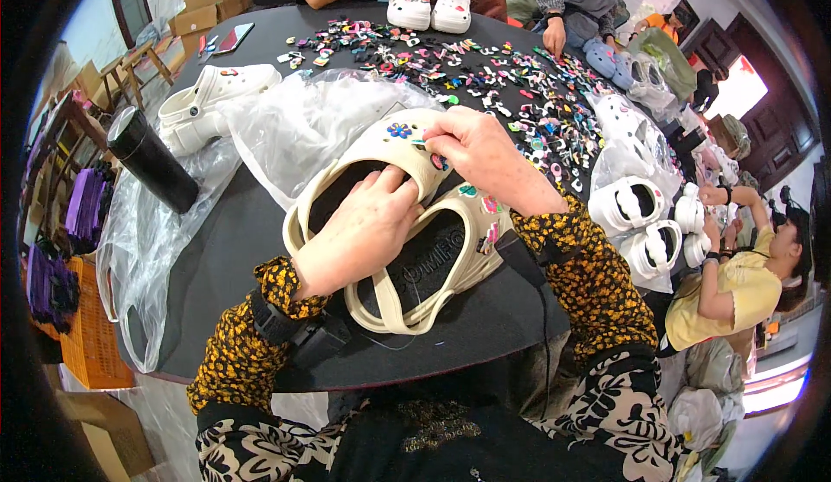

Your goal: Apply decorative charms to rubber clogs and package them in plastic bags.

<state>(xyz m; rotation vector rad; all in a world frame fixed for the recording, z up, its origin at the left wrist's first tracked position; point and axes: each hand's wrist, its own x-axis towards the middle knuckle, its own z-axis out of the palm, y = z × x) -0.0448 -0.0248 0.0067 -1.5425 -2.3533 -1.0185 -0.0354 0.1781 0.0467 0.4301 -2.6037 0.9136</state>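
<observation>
Here, left hand [368,222] fingers-deep in cream clog [376,155], right hand [480,153] pinching charm [420,142]

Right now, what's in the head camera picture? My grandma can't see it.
A left hand reaches inside a cream clog; the right hand pinches at its top, near a blue flower charm. Loose colorful charms lie beyond.

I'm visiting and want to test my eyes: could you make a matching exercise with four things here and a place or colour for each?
1. Left hand
2. Right hand
3. Flask
4. Flower charm

A. Mostly blue
B. Pinching at the outside of the cream clog
C. Partly inside the clog's opening
D. Black

Pairs: 1-C, 2-B, 3-D, 4-A
</observation>
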